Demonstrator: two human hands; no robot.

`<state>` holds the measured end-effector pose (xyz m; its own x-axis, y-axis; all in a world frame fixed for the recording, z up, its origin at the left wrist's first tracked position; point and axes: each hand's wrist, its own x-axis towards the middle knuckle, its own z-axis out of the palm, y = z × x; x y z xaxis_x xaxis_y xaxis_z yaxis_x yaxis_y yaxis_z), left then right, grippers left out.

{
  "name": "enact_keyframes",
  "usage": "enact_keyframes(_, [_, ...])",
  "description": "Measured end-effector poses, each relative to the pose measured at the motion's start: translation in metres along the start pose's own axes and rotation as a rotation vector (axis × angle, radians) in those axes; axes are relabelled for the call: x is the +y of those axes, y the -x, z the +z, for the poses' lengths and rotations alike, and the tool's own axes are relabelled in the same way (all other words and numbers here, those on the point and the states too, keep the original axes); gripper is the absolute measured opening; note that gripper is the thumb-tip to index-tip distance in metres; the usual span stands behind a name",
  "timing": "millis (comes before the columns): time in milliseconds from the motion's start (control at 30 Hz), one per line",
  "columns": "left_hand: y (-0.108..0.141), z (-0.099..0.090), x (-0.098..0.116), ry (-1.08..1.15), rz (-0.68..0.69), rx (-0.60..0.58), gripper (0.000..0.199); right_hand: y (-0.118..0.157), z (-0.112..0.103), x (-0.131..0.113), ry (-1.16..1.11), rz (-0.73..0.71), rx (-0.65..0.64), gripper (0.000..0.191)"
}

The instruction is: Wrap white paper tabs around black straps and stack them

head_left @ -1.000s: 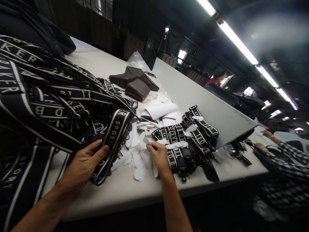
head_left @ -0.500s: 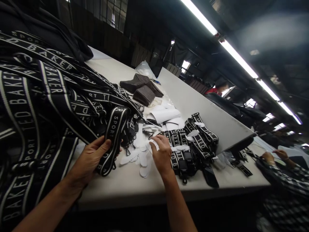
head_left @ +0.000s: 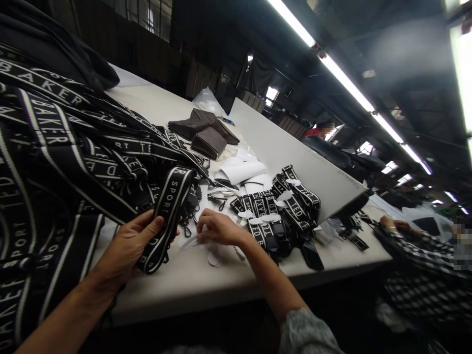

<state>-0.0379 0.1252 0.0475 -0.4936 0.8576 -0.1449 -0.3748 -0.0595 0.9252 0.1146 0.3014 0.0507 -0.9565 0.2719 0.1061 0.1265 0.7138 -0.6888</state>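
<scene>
My left hand (head_left: 136,238) grips a folded black strap (head_left: 170,211) with white lettering, thumb across its near face. To its right, my right hand (head_left: 217,227) reaches down over loose white paper pieces (head_left: 215,259), its fingers bent and close together; what lies under the fingertips is hidden. Beyond that hand lie bundled lettered straps (head_left: 297,206) with white paper bands and black buckles. A large heap of the same webbing (head_left: 55,128) fills the left side.
Dark brown folded pieces (head_left: 209,141) and a clear plastic bag (head_left: 210,101) lie farther back on the pale table (head_left: 177,290). A white upright panel (head_left: 287,152) stands behind the bundles. At the right, a person's checked sleeve (head_left: 416,248) and hands are visible.
My right hand has moved left from beside the strap bundles to the paper pieces near the held strap. My left hand keeps its hold. The view has shifted slightly to the right.
</scene>
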Motion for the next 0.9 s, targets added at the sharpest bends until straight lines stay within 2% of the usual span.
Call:
enact_keyframes(67, [0.001,-0.001,0.001,0.013,-0.019,-0.024,0.062,0.002,-0.007,-0.005,-0.293,-0.027,0.192,0.015])
enact_keyframes(167, [0.002,-0.003,0.003,0.043,-0.031,-0.001,0.06,0.005,-0.022,-0.009,-0.757,0.035,0.52,0.027])
enact_keyframes(233, [0.002,-0.004,0.003,0.042,-0.041,0.028,0.06,0.006,-0.03,-0.01,-0.945,0.061,0.625,0.034])
enact_keyframes(367, [0.0,-0.004,0.004,-0.005,-0.067,0.042,0.066,0.014,-0.035,-0.015,-1.118,0.064,0.663,0.04])
enact_keyframes(467, [0.003,-0.001,0.005,-0.023,-0.037,0.018,0.068,0.027,-0.029,-0.023,-1.138,0.063,0.689,0.041])
enact_keyframes(667, [0.029,0.018,-0.002,-0.245,0.003,-0.044,0.05,0.068,-0.011,-0.037,-1.081,0.173,0.644,0.036])
enact_keyframes(733, [0.04,0.025,-0.01,-0.363,0.056,-0.155,0.046,0.081,-0.005,-0.04,-1.097,0.198,0.696,0.035])
enact_keyframes(833, [0.055,0.037,-0.029,-0.499,0.259,-0.397,0.041,0.105,0.007,-0.054,-1.076,0.253,0.78,0.035])
enact_keyframes(900, [0.063,0.052,-0.048,-0.536,0.383,-0.469,0.041,0.122,0.02,-0.067,-1.006,0.313,0.732,0.033])
